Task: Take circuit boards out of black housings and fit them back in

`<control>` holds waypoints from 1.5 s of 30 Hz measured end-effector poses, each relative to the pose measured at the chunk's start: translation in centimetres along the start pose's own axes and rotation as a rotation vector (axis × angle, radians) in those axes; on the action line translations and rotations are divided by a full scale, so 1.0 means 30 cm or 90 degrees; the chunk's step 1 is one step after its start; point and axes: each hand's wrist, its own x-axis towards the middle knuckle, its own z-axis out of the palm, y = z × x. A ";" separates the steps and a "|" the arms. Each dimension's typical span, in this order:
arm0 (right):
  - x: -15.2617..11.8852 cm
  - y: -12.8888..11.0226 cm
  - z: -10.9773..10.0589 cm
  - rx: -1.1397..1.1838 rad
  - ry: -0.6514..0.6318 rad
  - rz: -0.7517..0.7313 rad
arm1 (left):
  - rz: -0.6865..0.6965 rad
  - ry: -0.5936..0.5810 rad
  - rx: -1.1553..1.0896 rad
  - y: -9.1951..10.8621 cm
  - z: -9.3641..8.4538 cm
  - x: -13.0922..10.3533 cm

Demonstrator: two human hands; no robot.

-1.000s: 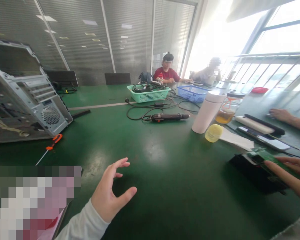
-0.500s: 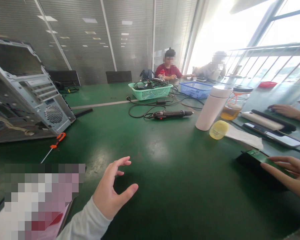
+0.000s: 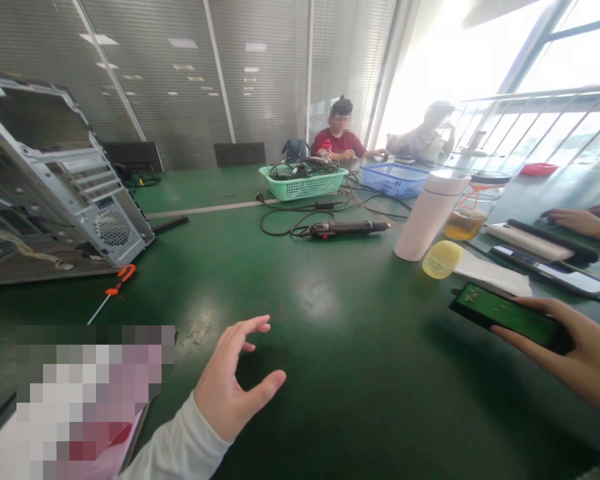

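Note:
At the right, my right hand (image 3: 587, 353) grips a green circuit board in a black case (image 3: 510, 317), thumb along the near side and fingers along the far side. The case is tilted, so its green face shows, and a shadow lies beneath it. Near the bottom middle, my left hand (image 3: 235, 380) is open and holds nothing, with thumb and fingers spread apart over the green table (image 3: 325, 400). Left of it lies a flat pinkish object (image 3: 130, 427), mostly blurred out by pixelation. Beyond that is a screwdriver (image 3: 113, 291) with an orange handle.
An open metal computer case (image 3: 117, 227) stands at left. Ahead lie a corded electric screwdriver (image 3: 347, 229) and a green basket (image 3: 307, 187) of cables. A pale bottle (image 3: 427, 217), a yellow lidded item (image 3: 443, 259) and a jar (image 3: 473, 207) stand at right. Another person's hand (image 3: 575, 220) rests beyond.
My right hand has lifted the cased circuit board off the table and tilted it, moving it slightly left. My left hand keeps its open pose, and the view has shifted slightly.

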 end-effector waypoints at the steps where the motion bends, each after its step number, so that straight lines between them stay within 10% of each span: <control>1: -0.004 -0.089 0.000 0.038 -0.026 -0.026 | -0.001 -0.003 0.004 0.002 -0.001 0.001; 9: -0.082 -0.644 0.107 0.284 -0.292 -0.455 | 0.033 -0.028 0.042 0.018 -0.011 0.004; 14: -0.103 -0.814 0.203 0.307 -0.229 -0.558 | 0.061 -0.037 0.103 0.010 -0.032 0.018; 23: -0.086 -0.802 0.320 0.390 -0.175 -0.617 | 0.058 0.050 0.149 -0.015 -0.035 0.030; 45: -0.076 -0.789 0.291 0.474 -0.267 -0.559 | -0.061 0.039 -0.018 0.011 -0.034 0.035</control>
